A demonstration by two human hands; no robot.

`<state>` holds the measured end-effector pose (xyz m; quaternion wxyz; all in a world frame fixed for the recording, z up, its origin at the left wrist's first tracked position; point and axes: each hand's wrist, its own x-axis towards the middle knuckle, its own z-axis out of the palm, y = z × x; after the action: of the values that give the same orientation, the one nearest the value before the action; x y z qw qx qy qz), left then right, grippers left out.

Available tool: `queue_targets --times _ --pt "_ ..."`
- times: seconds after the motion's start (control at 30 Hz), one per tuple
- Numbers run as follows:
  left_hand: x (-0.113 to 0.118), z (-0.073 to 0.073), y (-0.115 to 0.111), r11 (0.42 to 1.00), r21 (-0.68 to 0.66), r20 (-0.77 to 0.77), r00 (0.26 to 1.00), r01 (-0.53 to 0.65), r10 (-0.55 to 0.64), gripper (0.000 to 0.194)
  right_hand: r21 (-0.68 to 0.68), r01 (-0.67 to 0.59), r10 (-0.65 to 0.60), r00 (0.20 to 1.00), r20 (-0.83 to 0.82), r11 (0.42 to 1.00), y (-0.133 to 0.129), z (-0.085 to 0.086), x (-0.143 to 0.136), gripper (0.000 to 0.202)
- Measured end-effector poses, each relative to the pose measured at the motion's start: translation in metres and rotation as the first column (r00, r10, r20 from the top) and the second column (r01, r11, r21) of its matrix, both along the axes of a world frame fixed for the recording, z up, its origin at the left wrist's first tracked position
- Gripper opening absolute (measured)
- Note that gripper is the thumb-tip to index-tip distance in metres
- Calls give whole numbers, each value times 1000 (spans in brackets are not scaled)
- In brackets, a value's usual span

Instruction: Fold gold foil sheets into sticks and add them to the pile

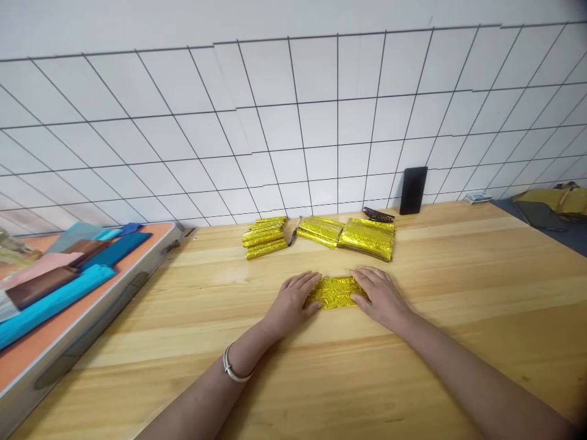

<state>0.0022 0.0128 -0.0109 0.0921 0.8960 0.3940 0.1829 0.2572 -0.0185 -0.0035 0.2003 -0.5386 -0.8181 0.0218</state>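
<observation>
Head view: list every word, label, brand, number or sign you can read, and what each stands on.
No text can be read.
Nearest gold sheet: shiny pattern, no legible letters.
Upright black slab: no lettering visible.
Dark item just left of it in the picture: marks too small to read.
Small pale stack: any print too small to read.

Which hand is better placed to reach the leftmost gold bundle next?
Probably the left hand: it rests nearer the leftmost gold bundle. The right hand lies farther off, at the other end of the gold piece that both hands touch.
</observation>
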Motion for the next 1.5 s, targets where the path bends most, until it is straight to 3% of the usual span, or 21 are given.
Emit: queue_targets --times 0.23,0.43,0.57,0.9,1.2,1.5 --pt "-1 1 2 999 -32 115 993 -24 28 65 29 23 -21 998 -56 999 2 -1 0 47" --pt "0 6 1 999 -18 130 991 -37 39 63 51 3 5 990 -142 999 2 -1 2 19" --pt "1 8 0 999 -12 143 989 -39 41 57 57 -11 21 986 -167 998 2 0 2 13" --pt "2 12 0 999 -41 134 991 1 5 26 51 6 6 971 -237 999 -2 2 0 18" --pt "1 11 0 994 -111 128 992 12 3 27 -40 40 -50 951 -306 998 0 -8 2 16" --pt "0 12 1 986 -164 131 991 -20 42 26 -119 19 -58 940 -335 993 3 -13 2 39"
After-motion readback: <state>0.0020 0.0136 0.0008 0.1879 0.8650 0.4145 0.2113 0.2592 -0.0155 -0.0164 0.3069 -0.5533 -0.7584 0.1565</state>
